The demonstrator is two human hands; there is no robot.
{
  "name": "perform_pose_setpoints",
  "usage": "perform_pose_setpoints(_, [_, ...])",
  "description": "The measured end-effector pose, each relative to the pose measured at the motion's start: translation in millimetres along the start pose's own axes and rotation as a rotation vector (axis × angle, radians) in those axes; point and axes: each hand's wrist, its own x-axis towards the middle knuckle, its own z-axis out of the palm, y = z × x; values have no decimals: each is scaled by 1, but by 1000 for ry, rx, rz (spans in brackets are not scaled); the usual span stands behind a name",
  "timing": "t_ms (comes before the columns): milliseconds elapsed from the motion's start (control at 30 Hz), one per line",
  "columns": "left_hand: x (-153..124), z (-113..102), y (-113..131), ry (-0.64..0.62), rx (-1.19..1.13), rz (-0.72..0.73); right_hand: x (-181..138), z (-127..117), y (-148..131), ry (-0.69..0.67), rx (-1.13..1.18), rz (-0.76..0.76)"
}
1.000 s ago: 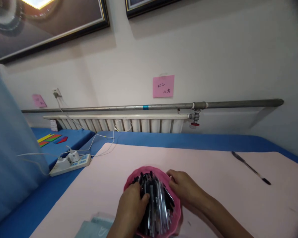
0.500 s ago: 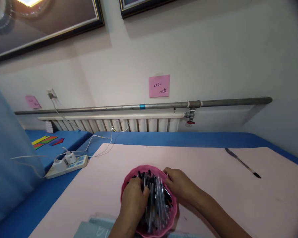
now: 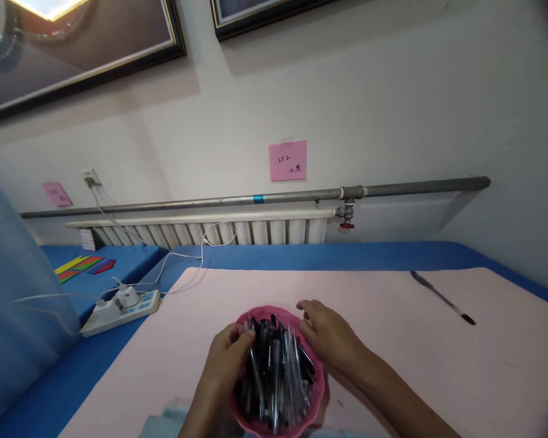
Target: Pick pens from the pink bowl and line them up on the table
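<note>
A pink scalloped bowl [image 3: 317, 389] full of several black and clear pens [image 3: 274, 377] sits on the pink table mat near me. My left hand [image 3: 223, 359] curls over the bowl's left rim, its fingers closed on the pens at that side. At the bowl's far right rim rests my right hand [image 3: 326, 334], fingers bent over the edge and touching the pens. What the right fingers hold, if anything, is hidden.
A lone black pen [image 3: 441, 297] lies on the pink mat [image 3: 393, 316] at the far right. A white power strip [image 3: 121, 304] with plugs and cables sits on the blue cloth at left. Coloured flat pieces [image 3: 84, 266] lie further left. A radiator [image 3: 210, 228] and pipe run along the wall.
My left hand has slid from the middle of the pen pile to the bowl's left rim. The right hand stays at the right rim. The view has shifted slightly.
</note>
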Motion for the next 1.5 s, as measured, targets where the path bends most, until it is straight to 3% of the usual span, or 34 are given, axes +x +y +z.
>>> perform_pose_setpoints(67, [-4, -5, 5, -57, -330, -49, -4, -6, -13, 26, 102, -20])
perform_pose_setpoints(167, [-9, -4, 11, -107, -599, -26, -14, -6, -33, -207, 443, -66])
perform_pose_setpoints(267, [-10, 1, 10, -155, -648, -9, -21, 5, -44, -383, 616, -38])
perform_pose_setpoints(433, [-9, 5, 6, -200, -647, 3, -24, 16, -45, -452, 850, 103])
perform_pose_setpoints(567, [-12, 5, 8, -231, -661, -9, -25, 17, -47, -517, 980, 76])
perform_pose_setpoints(700, [-13, 5, 9, -193, -650, -1, -22, 24, -43, -451, 937, 59])
perform_pose_setpoints(833, [-15, 7, 12, -142, -670, 6, -14, 18, -37, -181, 945, 105])
perform_pose_setpoints(933, [-20, 12, 15, -192, -611, 12, -11, 5, -37, 40, 1111, 82])
perform_pose_setpoints(1067, [-26, 16, 16, -307, -486, 18, -12, -5, -42, 185, 1329, 8])
perform_pose_setpoints(1500, [-27, 14, 15, -367, -409, 13, -15, -3, -43, 123, 1366, -11])
